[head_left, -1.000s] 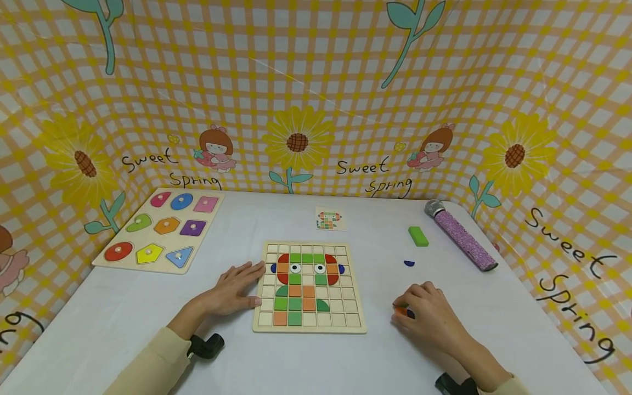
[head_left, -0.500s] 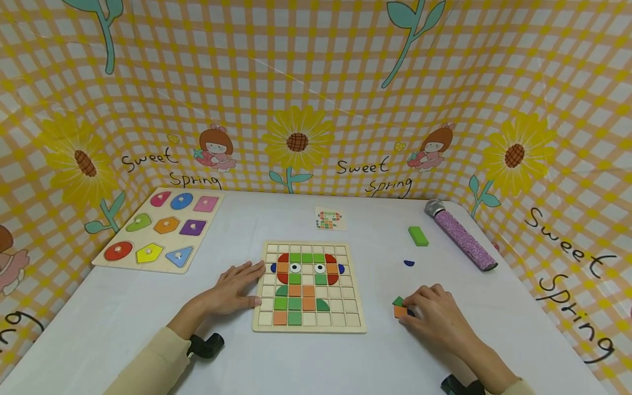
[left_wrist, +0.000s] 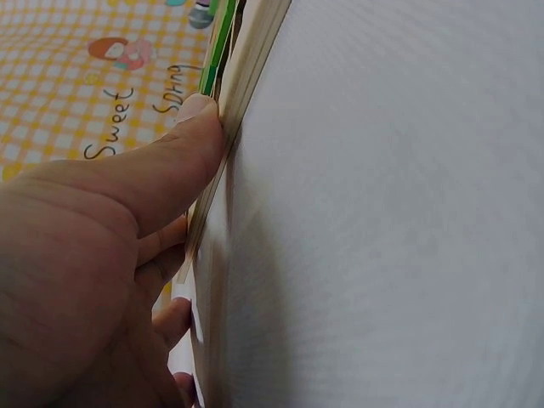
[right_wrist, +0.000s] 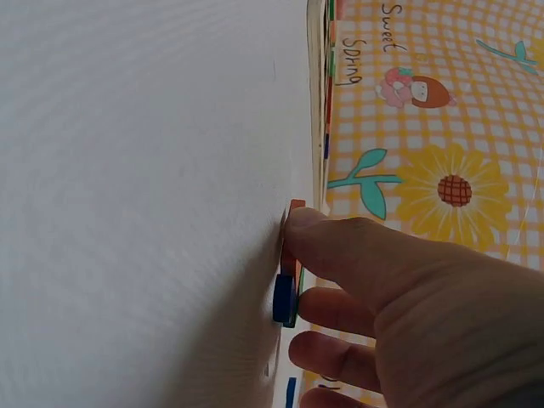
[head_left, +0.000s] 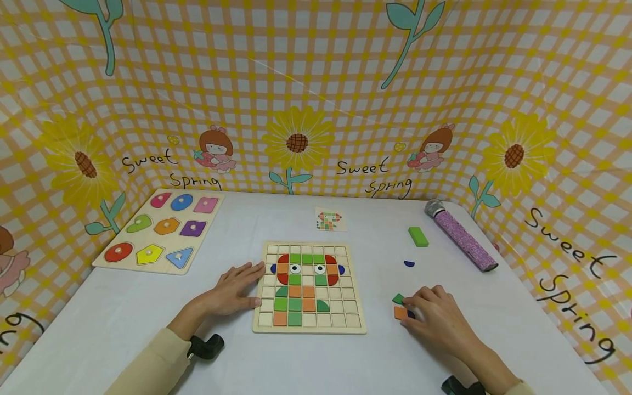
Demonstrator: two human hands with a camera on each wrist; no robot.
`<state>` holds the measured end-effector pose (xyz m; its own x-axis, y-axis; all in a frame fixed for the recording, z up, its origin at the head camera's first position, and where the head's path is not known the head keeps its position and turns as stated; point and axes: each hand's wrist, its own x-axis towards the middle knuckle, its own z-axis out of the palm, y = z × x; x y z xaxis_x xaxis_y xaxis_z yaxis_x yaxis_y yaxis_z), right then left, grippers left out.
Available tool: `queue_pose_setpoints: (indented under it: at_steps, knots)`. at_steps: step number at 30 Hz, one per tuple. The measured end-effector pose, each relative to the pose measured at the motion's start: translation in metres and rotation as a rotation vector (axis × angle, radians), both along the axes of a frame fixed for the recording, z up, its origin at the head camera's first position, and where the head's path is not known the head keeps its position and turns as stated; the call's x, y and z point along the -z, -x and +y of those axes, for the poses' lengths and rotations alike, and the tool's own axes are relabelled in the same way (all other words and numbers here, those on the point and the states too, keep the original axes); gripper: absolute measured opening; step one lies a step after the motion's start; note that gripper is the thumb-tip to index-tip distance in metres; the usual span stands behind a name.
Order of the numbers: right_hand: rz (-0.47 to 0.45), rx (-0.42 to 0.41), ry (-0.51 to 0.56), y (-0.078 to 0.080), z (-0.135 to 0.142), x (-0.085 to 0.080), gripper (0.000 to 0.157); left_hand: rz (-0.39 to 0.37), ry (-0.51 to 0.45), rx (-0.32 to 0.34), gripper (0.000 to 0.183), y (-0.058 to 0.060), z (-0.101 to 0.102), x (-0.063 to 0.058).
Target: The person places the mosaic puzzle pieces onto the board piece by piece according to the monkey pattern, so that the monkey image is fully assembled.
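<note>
Flat beside the wooden grid board (head_left: 316, 330), my left hand (head_left: 229, 291) touches its left edge with thumb and fingertips. Red, green, orange and blue tiles, with two eye tiles (head_left: 295, 268), form a figure in its cells. To the right of the board, my right hand (head_left: 436, 312) bends its fingers over a small cluster of tiles: an orange square (head_left: 400, 312), a green tile (head_left: 398, 299) and a dark blue half-round (right_wrist: 283, 297). The thumb (right_wrist: 306, 221) lies against the orange tile in the right wrist view. I cannot tell whether it pinches one.
A picture card (head_left: 331, 219) lies behind the board. A green block (head_left: 418, 236) and a blue half-round tile (head_left: 409, 264) are beyond my right hand, with a glittery microphone (head_left: 464, 236) farther right. A shape puzzle board (head_left: 170, 260) occupies the back left.
My right hand has shifted slightly right, uncovering more of the orange and green tiles beneath its fingers. The left hand and the grid board stay where they were.
</note>
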<state>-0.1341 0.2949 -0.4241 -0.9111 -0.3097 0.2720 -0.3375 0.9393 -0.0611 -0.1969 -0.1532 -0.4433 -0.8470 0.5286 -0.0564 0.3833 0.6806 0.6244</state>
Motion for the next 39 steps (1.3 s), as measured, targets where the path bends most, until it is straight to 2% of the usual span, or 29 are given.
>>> queue_pose_setpoints:
  at_steps: [8, 15, 18, 21, 29, 39]
  knots:
    - [0.006, -0.006, 0.006, 0.000, 0.000, 0.001, 0.022, 0.001, 0.006, 0.003, 0.073, 0.000, 0.000, 0.000]
    - [-0.020, -0.012, 0.003, 0.001, -0.001, 0.002, 0.021, -0.002, 0.003, -0.002, 0.073, 0.000, 0.000, -0.001]
    - [-0.010, -0.020, 0.021, 0.001, -0.004, 0.000, 0.020, -0.001, 0.008, -0.003, 0.073, -0.001, 0.000, -0.001]
    - [0.032, -0.063, 0.052, 0.000, -0.011, -0.003, 0.020, 0.001, 0.011, -0.001, 0.073, -0.001, 0.000, -0.002]
    - [-0.024, -0.113, 0.069, 0.003, -0.050, -0.013, 0.024, -0.002, 0.010, -0.001, 0.073, -0.001, 0.000, -0.003]
    - [-0.004, -0.293, 0.061, 0.010, -0.113, -0.010, 0.021, 0.004, 0.010, -0.001, 0.074, 0.000, 0.000, -0.001]
